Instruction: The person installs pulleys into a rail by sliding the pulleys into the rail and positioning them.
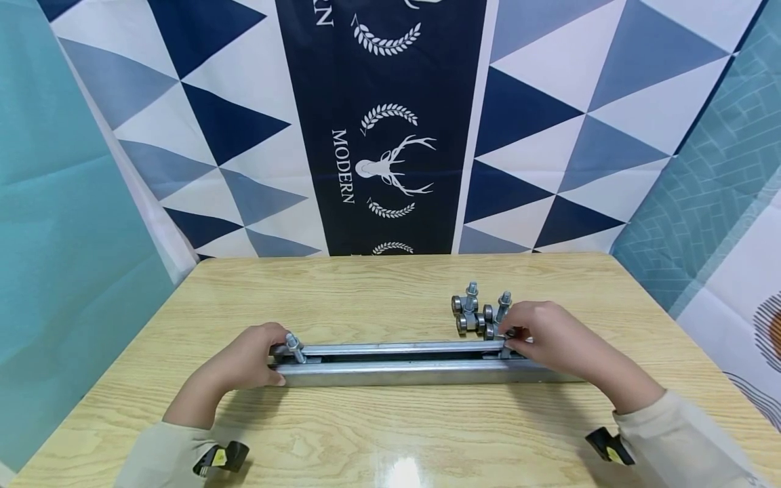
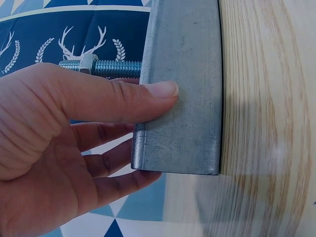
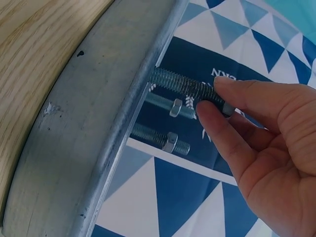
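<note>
Right wrist: your fingers (image 3: 219, 138) pinch silver metal bolt (image 3: 180, 84), probably positioning
Left hand (image 1: 247, 359): grips grey metal channel (image 1: 415, 373); hold steady next

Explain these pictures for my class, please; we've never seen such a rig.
There is no robot here: a person works with two bare hands. The widest picture comes from a camera worn on the head, looking forward and down; the other two come from cameras on the left and right wrists, each seeing its own hand closely. On the pale wood-grain table lies a long grey metal slotted rail. The left hand grips one end, beside a silvery threaded bolt with a nut that rises from the slot. Near the other end, the right hand pinches a grey threaded bolt. Behind the rail sit two small grey metal trolleys with round wheels and upright bolts.
</note>
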The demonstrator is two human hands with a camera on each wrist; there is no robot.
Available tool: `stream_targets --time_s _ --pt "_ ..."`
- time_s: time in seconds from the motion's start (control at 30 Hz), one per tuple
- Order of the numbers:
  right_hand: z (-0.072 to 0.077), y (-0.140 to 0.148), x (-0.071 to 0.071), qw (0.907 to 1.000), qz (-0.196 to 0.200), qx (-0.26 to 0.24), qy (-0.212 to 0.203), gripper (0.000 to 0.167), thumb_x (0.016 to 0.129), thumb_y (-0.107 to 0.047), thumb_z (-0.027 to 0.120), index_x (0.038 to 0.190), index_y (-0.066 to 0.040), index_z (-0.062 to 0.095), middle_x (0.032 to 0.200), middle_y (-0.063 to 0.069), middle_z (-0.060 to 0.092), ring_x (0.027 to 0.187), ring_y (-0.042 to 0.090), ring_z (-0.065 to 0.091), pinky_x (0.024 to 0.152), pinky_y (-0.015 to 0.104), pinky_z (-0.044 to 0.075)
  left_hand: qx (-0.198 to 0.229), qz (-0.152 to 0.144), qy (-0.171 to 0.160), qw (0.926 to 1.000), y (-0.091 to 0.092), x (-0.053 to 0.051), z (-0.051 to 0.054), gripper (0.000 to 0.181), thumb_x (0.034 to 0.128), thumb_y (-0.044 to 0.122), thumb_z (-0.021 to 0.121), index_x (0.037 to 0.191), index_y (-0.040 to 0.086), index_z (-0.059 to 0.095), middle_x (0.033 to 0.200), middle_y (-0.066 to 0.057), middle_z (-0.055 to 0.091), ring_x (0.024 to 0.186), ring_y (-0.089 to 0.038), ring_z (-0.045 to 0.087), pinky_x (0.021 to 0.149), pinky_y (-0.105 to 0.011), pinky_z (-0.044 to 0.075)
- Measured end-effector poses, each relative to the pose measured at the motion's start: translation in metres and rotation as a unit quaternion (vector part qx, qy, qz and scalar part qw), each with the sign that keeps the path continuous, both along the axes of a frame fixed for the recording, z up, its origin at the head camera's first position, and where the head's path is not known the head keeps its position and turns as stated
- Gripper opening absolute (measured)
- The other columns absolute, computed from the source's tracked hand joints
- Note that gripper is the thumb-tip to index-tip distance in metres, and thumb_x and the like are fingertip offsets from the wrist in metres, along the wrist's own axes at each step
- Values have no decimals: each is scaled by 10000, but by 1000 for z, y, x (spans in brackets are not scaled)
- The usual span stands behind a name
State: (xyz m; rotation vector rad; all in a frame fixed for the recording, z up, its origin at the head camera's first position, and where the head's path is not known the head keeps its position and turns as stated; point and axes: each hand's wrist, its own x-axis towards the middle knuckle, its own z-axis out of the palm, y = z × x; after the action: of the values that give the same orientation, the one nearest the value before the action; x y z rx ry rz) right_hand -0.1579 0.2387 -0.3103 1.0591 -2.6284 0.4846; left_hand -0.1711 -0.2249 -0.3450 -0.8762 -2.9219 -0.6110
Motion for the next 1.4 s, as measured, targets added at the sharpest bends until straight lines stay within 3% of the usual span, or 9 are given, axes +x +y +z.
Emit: stream_targets --time_s 0.53,1.03,1.4 --pt "2 -13 1 9998 -159 142 -67 236 715 74 801 869 -94 743 850 -28 673 761 119 637 635 264 541 25 54 -32 10000 1 1 2 422 598 28 912 916 92 643 958 -19 607 798 -179 529 711 -401 482" --pt "1 -27 -2 9998 131 -15 -159 239 732 83 786 879 -100 741 852 -38 655 744 69 593 635 251 529 71 119 10 9999 1 1 0 427 588 17 911 913 88 643 955 -22 611 804 -184 538 711 -415 489" --pt "1 -35 -3 9997 90 72 -237 221 740 77 782 901 -69 743 868 -3 670 751 82 585 637 254 527 28 125 -104 9999 1 1 1 428 600 25 911 929 90 646 977 -24 612 812 -180 533 710 -396 485"
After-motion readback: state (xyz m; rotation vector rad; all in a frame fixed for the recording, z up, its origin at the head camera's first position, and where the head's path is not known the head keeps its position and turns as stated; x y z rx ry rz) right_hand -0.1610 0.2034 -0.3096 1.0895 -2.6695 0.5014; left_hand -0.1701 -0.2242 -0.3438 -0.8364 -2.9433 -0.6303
